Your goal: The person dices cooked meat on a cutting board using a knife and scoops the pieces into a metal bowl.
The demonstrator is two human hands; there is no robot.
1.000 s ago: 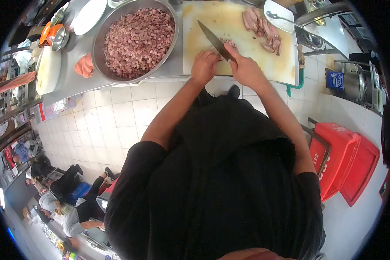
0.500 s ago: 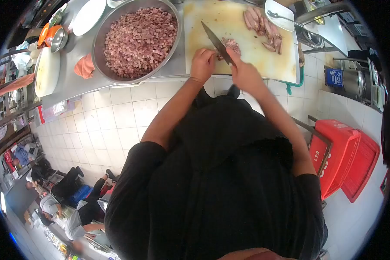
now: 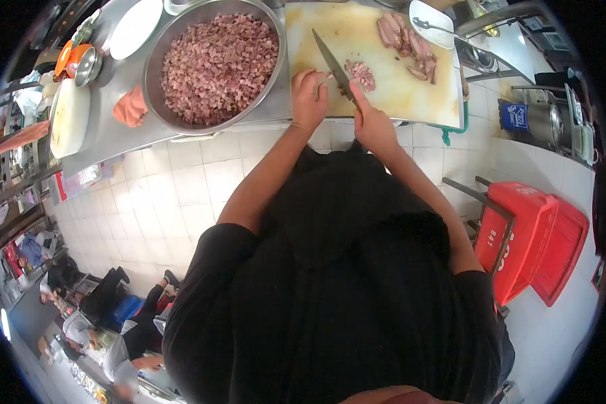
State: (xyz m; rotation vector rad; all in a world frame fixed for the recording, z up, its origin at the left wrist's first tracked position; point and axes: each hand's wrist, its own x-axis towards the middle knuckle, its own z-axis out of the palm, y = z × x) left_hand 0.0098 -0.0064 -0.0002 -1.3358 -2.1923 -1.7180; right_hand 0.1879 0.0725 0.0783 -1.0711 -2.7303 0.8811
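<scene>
My right hand (image 3: 376, 126) is closed around the handle of a kitchen knife (image 3: 330, 57), its long blade pointing up and left over the white cutting board (image 3: 441, 101). On the blade's left side, my left hand (image 3: 309, 97) has its fingers curled, with a small piece of meat at the fingertips, partly hidden by them. A small heap of diced meat (image 3: 361, 75) lies just right of the blade. Farther up and right on the board rest several strips of meat (image 3: 411, 47). Left of the board stands a big steel bowl (image 3: 153, 91) full of diced meat (image 3: 219, 67).
A white tray (image 3: 432, 34) with a spoon sits past the board's upper right. An orange cloth (image 3: 129, 108) and a white plate (image 3: 136, 30) are left of the bowl. A red bin (image 3: 512, 249) stands at right on the floor. Other people work at lower left.
The knife has shifted slightly left, with my right hand lower on the board. My left hand has moved slightly left, and the diced heap shows more fully beside the blade.
</scene>
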